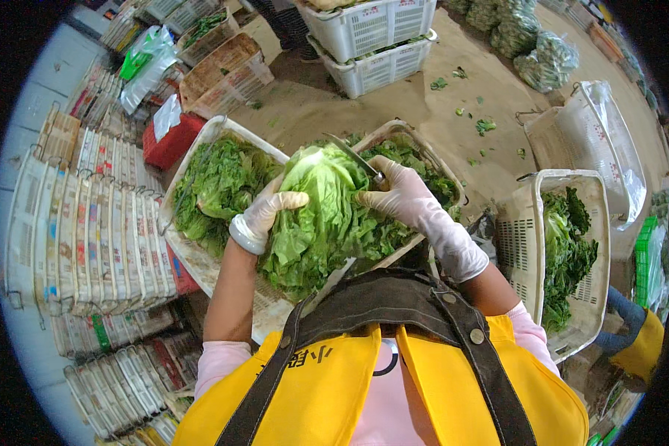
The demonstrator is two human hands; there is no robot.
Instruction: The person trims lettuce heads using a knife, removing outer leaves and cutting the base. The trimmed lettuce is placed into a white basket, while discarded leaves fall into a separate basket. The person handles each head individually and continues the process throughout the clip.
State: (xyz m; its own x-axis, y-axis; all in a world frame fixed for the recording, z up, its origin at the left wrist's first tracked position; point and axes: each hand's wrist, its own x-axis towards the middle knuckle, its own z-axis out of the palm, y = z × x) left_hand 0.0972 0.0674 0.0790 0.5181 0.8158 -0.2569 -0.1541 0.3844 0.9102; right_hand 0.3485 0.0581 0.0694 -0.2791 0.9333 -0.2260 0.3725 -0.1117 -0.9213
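A head of leafy lettuce (pixel 320 206) is held up in front of my apron, its pale base turned away from me. My left hand (pixel 265 214), in a whitish glove, grips its left side with the thumb across the leaves. In my gloved right hand (pixel 404 192) is a knife (pixel 351 155), its blade lying across the far right side of the base. The right thumb rests against the lettuce. Below, a white plastic crate (pixel 253 134) at left holds lettuce (pixel 220 187). Another crate (pixel 458 192) at right holds loose green leaves (pixel 410 153).
At right stands a crate (pixel 515 240) with lettuce (pixel 563 256). Stacked crates (pixel 368 33) stand ahead. Nested crates (pixel 100 234) line the left, near a red container (pixel 170 139). Leaf scraps (pixel 485 127) litter the floor. Filled plastic bags (pixel 546 61) lie farther off. Another person's leg (pixel 627 323) shows at right.
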